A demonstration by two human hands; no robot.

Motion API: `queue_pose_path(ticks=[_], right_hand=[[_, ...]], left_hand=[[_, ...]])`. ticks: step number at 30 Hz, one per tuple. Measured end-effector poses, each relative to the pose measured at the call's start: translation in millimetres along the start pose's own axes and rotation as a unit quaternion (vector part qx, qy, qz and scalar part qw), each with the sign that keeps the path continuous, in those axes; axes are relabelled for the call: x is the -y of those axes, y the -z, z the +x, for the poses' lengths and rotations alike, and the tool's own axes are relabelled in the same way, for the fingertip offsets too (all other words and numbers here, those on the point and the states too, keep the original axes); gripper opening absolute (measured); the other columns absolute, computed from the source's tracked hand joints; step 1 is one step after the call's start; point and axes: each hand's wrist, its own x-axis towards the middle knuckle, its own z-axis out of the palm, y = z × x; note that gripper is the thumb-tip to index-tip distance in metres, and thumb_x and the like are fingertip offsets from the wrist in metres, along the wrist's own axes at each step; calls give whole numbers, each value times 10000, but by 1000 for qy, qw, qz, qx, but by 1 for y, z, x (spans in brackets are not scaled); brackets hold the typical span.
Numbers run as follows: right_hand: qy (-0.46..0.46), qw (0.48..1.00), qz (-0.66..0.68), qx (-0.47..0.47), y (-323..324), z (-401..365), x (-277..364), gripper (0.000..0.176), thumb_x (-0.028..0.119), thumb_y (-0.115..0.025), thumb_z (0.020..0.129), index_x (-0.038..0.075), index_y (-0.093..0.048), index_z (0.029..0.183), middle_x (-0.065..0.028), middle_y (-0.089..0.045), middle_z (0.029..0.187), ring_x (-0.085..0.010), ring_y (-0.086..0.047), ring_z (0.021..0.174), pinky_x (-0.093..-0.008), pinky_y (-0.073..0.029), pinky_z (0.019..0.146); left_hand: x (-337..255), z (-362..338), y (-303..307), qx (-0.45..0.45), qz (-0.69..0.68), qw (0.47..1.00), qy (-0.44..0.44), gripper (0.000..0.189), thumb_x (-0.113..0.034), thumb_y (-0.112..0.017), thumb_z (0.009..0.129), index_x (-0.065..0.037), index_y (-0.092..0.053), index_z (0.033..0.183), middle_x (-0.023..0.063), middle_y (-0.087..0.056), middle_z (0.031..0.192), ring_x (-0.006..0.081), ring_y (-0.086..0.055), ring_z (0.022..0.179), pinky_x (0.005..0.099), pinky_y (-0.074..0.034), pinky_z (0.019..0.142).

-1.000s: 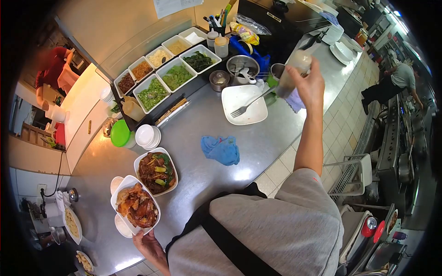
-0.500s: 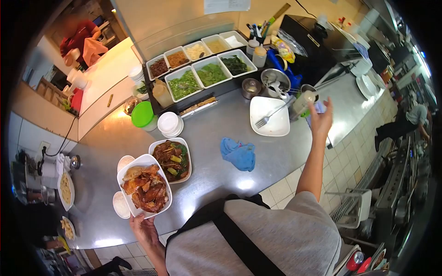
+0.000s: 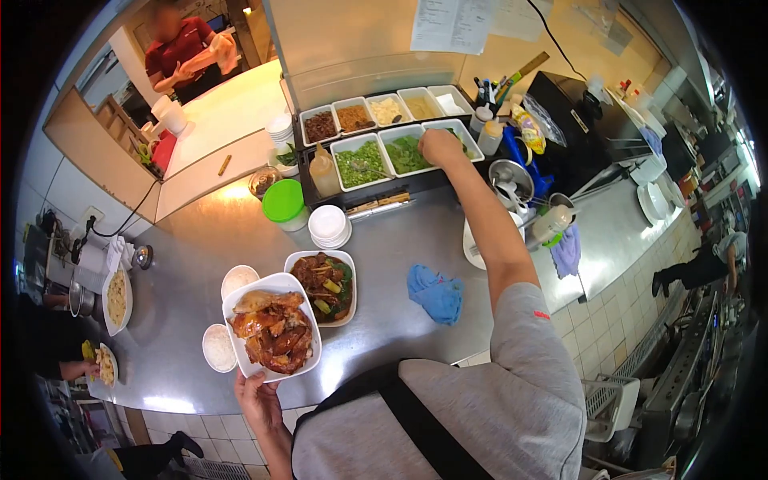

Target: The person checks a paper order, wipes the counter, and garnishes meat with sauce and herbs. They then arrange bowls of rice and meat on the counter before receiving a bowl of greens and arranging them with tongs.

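Observation:
My left hand (image 3: 260, 402) grips the lower edge of a white square bowl (image 3: 318, 340) of browned, glazed chicken pieces (image 3: 274, 332), held tilted over the counter's front edge. Behind it stands another white bowl with dark stewed meat and greens (image 3: 324, 290). Two small bowls of rice (image 3: 218, 349) sit to its left. My right hand (image 3: 442, 149) reaches to the rack of tubs, over the border between the chopped green herbs (image 3: 404, 154) and the dark green leaves. Its fingers curl downward, closed, and whatever they hold is hidden.
A blue cloth (image 3: 435, 294) lies on the steel counter. Stacked small white dishes (image 3: 329, 227) and a green-lidded tub (image 3: 284, 202) stand before the rack. Squeeze bottles (image 3: 490, 136) and metal bowls are at right. A person in red (image 3: 180, 52) stands beyond the pass; other people work at both sides.
My right hand has swung left and forward, from above the right end of the counter to the herb tubs. My left hand still holds the chicken bowl. The view has shifted.

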Motion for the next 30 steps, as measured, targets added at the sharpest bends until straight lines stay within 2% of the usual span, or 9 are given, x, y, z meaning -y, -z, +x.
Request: queue_pose_path(ticks=[4, 8, 12, 13, 16, 19, 22, 28, 30], right_hand=[[-47, 999, -11, -9, -19, 42, 17, 203, 129, -534, 809, 34, -684, 909, -183, -657, 990, -326, -635, 949, -432, -505, 813], [-90, 996, -10, 24, -30, 60, 25, 246, 131, -521, 829, 59, -678, 1004, -163, -640, 1077, -296, -613, 1030, -409, -503, 833], [-26, 994, -50, 89, 0, 73, 21, 259, 133, -576, 777, 71, -677, 1008, -146, -636, 1092, -304, -610, 1025, -410, -498, 836], [-19, 995, -47, 86, 21, 64, 25, 274, 137, -580, 758, 60, -674, 1003, -153, -637, 1084, -307, -616, 1006, -420, -498, 828], [24, 995, -29, 89, 24, 76, 10, 259, 153, -590, 747, 60, -685, 970, -155, -650, 1040, -314, -623, 975, -418, -500, 816], [47, 997, 7, 56, 43, 65, 6, 228, 181, -617, 727, 83, -703, 913, -151, -668, 951, -310, -638, 912, -403, -505, 792], [106, 993, 49, 1, 54, 58, 1, 182, 233, -659, 702, 89, -705, 804, -137, -671, 792, -286, -643, 759, -384, -498, 718], [150, 984, 82, -50, 75, 52, -3, 189, 242, -611, 730, 83, -690, 796, -141, -661, 767, -298, -634, 723, -384, -494, 698], [118, 989, 35, -81, 80, 49, -4, 191, 226, -581, 749, 92, -696, 823, -151, -664, 806, -314, -639, 772, -404, -500, 726]], left_hand=[[0, 1, 8, -12, -7, 1000, -8, 464, -17, -546, 741, 65, -453, 1188, 167, -589, 1070, 249, -648, 864, 347, -578, 732], [0, 4, 9, -34, -10, 999, -12, 462, -22, -551, 733, 66, -462, 1178, 162, -596, 1053, 246, -648, 862, 344, -578, 728], [3, 7, 11, -39, -11, 999, -12, 464, -25, -557, 731, 66, -464, 1176, 162, -598, 1048, 244, -648, 859, 346, -577, 724], [4, 9, 12, -38, -14, 999, -11, 464, -25, -558, 730, 66, -464, 1176, 162, -598, 1048, 244, -648, 859, 346, -577, 723], [5, 12, 9, -33, -16, 999, -4, 465, -23, -559, 728, 68, -465, 1174, 164, -598, 1048, 246, -648, 859, 349, -576, 724], [3, 12, 2, -27, -15, 1000, -2, 462, -17, -553, 728, 70, -464, 1174, 166, -598, 1050, 251, -650, 857, 355, -576, 729], [3, 10, 1, -16, -16, 1000, 0, 458, -14, -545, 732, 74, -462, 1173, 173, -597, 1052, 254, -651, 853, 361, -577, 733], [1, 4, -2, -10, -22, 1000, -5, 447, -12, -529, 742, 81, -457, 1173, 185, -596, 1050, 259, -655, 850, 371, -580, 742], [0, 3, -3, -15, -20, 1000, -5, 443, -7, -524, 744, 83, -456, 1172, 186, -596, 1051, 261, -655, 853, 373, -580, 746]])
